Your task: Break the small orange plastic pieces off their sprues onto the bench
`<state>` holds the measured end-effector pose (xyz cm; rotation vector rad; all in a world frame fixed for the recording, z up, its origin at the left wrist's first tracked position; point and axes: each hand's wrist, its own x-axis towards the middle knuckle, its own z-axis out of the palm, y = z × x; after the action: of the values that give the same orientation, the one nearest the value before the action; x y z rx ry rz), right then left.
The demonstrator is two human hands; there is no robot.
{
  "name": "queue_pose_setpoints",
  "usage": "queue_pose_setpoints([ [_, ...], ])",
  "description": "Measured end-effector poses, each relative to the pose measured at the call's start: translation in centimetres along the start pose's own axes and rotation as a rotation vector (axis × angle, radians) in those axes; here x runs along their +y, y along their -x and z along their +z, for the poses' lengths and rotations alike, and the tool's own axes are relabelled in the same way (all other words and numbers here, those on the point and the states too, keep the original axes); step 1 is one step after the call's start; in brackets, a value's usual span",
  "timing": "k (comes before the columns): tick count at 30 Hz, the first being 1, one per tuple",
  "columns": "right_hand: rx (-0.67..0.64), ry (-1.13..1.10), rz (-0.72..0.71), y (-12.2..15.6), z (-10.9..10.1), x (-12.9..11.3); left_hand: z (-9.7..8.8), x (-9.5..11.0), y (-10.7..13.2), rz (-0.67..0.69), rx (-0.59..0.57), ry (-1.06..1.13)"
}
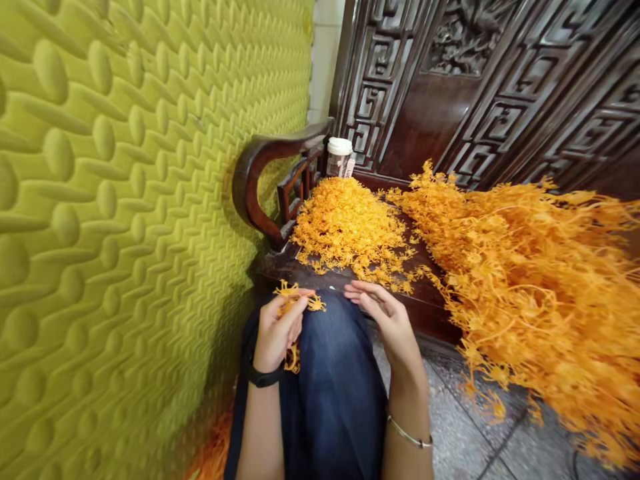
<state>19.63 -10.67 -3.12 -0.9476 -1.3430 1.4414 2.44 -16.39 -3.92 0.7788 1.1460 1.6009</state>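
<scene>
My left hand (281, 327), with a black band on its wrist, pinches an orange plastic flower sprig (316, 303) over my knee. Its star-like tips stick out on both sides of the fingers, and more orange strands hang below the palm. To the right, my right hand (384, 308) is raised with fingers stretched out, and I see nothing held in it. Just beyond both hands, a heap of small orange plastic flower pieces (353, 223) lies on the dark wooden bench seat (327, 280).
A large bundle of orange plastic flower stems (545, 280) spreads over the bench's right side and overhangs the tiled floor (460, 427). A white-lidded jar (339, 157) stands behind the heap by the curved armrest (245, 180). A yellow-green embossed wall (125, 200) rises close on the left.
</scene>
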Motion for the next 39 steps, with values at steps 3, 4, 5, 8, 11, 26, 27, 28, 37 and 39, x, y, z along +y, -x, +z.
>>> queue_pose_setpoints([
  [3,-0.137,0.153,-0.095,0.7,1.5,-0.9,0.6,0.1,0.5,-0.010,0.014,-0.035],
  [4,-0.134,0.235,-0.143,0.8,2.0,-1.2,0.9,0.1,0.6,-0.001,0.018,-0.052],
  [5,-0.116,0.316,-0.196,1.0,2.4,-1.4,1.1,0.1,0.8,0.007,0.016,-0.069],
  [8,-0.075,0.426,-0.308,1.2,3.4,-1.6,1.6,0.1,1.1,0.032,0.011,-0.113],
  [11,-0.072,0.260,-0.238,1.3,3.9,-1.5,1.9,-0.1,1.2,0.037,0.011,-0.034],
  [26,0.330,-0.373,-0.056,0.9,4.7,-0.1,3.0,-0.3,0.9,0.039,0.207,0.386],
  [27,0.372,-0.426,-0.055,0.8,4.3,0.1,2.8,-0.3,0.8,0.054,0.241,0.419],
  [28,0.399,-0.458,-0.055,0.7,3.9,0.3,2.7,-0.4,0.6,0.068,0.255,0.417],
  [37,0.182,-0.214,0.066,0.7,2.5,-0.1,1.7,0.0,1.0,0.057,0.071,0.100],
  [39,0.262,-0.299,0.052,0.5,2.3,0.2,1.4,-0.1,1.0,0.055,0.050,0.062],
])
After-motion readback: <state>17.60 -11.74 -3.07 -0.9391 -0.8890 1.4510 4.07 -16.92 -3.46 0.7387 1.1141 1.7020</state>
